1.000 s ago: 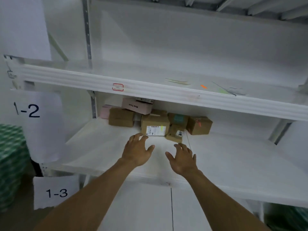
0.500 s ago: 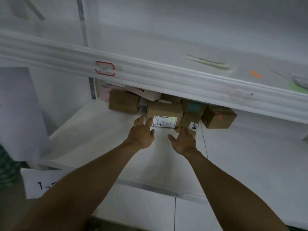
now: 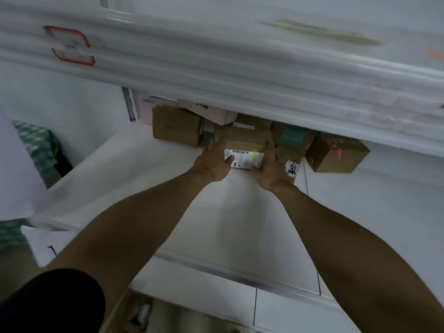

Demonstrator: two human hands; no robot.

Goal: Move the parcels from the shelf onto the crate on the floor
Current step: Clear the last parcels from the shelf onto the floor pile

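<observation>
Several cardboard parcels are bunched at the back of the lower shelf [image 3: 134, 179]. The front one is a brown parcel with a white label [image 3: 247, 141]. My left hand [image 3: 212, 162] holds its left side, thumb on the label. My right hand [image 3: 270, 168] holds its right side, thumb at the label's lower edge. Around it stand a plain brown box [image 3: 176, 126], a pink box [image 3: 204, 111], a teal-labelled box [image 3: 292, 135], a small stickered box [image 3: 292, 168] and a box with red marks [image 3: 336, 153]. No crate can be made out.
The upper shelf's thick white edge [image 3: 216, 68] hangs low over the parcels and hides their tops. A green checked bag [image 3: 40, 145] sits left of the shelving. White paper signs [image 3: 45, 243] hang at the left. A blurred brownish thing [image 3: 134, 313] lies below the shelf.
Both hands moved forward under the upper shelf and closed in on the sides of the labelled parcel. The view moved nearer and tilted further down.
</observation>
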